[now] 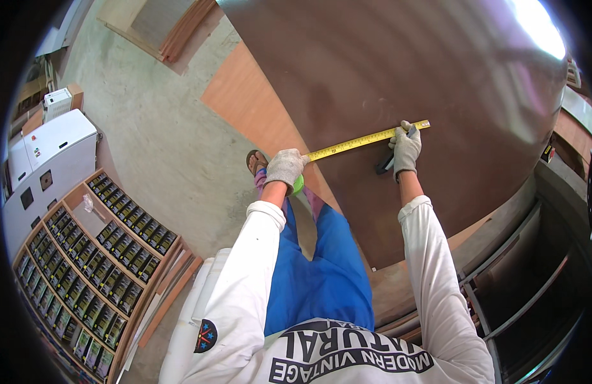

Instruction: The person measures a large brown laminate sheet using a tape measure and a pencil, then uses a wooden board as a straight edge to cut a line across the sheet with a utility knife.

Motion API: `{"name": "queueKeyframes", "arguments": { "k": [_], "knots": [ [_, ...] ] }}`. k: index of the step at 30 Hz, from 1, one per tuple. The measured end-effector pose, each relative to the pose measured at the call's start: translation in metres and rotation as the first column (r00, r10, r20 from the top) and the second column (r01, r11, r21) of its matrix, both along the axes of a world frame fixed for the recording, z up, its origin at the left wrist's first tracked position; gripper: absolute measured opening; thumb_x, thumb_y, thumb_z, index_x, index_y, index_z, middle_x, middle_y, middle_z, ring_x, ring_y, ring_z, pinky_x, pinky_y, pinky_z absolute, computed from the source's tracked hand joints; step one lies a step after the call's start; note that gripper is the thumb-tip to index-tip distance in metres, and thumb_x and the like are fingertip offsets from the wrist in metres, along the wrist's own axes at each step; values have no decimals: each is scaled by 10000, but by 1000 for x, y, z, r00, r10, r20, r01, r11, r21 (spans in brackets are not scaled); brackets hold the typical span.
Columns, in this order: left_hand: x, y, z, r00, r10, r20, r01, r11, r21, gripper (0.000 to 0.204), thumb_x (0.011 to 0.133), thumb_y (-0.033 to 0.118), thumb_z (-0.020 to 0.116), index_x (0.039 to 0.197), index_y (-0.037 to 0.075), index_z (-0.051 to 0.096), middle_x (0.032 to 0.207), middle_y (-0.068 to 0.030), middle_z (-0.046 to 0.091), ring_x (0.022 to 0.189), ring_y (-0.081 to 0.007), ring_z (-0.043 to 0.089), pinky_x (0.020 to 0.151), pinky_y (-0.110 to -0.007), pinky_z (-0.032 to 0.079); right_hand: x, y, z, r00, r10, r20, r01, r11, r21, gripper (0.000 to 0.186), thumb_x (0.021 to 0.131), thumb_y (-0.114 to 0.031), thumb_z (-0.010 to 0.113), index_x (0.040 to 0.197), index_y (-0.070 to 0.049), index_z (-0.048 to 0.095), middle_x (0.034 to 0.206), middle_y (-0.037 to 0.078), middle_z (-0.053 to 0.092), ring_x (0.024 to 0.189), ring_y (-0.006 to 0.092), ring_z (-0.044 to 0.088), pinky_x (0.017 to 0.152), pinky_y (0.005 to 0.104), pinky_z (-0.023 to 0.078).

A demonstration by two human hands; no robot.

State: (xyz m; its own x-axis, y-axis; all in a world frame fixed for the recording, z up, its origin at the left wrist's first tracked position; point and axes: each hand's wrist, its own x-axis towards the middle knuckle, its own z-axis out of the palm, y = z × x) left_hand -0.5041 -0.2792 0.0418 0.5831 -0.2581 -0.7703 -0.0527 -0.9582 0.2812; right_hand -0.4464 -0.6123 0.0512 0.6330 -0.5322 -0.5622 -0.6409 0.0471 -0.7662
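A tape measure's yellow blade point(353, 143) runs out across the edge of a large brown glossy sheet point(379, 70). My left hand point(286, 168), in a pale knit glove, is closed round the tape measure; its bright green case point(298, 185) peeks out below the palm. On the sheet, my right hand point(406, 152), gloved too, pinches the blade near its free end. A dark-handled tool point(385, 162) sticks out from under that same hand; its kind is mostly hidden by the fingers.
An orange-brown wooden board point(244, 96) shows under the sheet's left edge. At the left stand a compartmented rack point(91, 265) of small dark packages and a white machine point(59, 150). Stacked panels point(184, 32) lie at the far left. Metal-framed shelving point(520, 281) is at the right.
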Motion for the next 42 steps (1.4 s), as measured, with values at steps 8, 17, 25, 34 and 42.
{"name": "queueKeyframes", "arguments": {
  "k": [8,17,25,34,42],
  "knots": [
    [-4,11,-18,993,-110,33,112,991,-70,354,1057,413,510,1154,224,793,1028,-135,744,988,-342,727,880,-480,582,5,2,-3,999,40,-29,-41,999,-27,288,1027,-96,635,1307,-31,623,932,24,625,663,75,573,599,248,552],
    [-1,21,-30,998,-2,-57,2,1000,-1,408,1041,488,528,1121,198,805,1052,-127,764,988,-360,732,877,-474,585,8,12,2,998,39,-40,-40,999,-13,239,1029,-66,623,1268,-61,618,900,9,624,620,66,558,570,240,532],
    [17,4,-6,977,133,-169,-140,990,-30,605,969,609,603,1047,41,797,1112,-239,734,1102,-397,703,937,-497,562,7,1,2,999,31,-34,-32,999,-22,235,1033,-66,619,1267,-55,617,890,7,618,625,63,557,579,239,535],
    [11,30,-19,988,47,-148,-57,996,-69,541,1005,569,557,1036,91,811,1056,-207,754,1051,-384,721,912,-481,561,10,16,3,998,45,-53,-45,999,-9,240,1040,-82,615,1276,-41,616,891,11,616,627,72,561,589,243,546],
    [16,26,-18,988,45,-149,-73,979,-192,428,999,488,591,977,124,815,945,-125,779,917,-326,739,806,-425,562,8,4,2,1000,4,-19,-4,1000,7,241,1041,-81,613,1278,-40,618,942,20,632,634,70,572,592,242,556]
  ]
}}
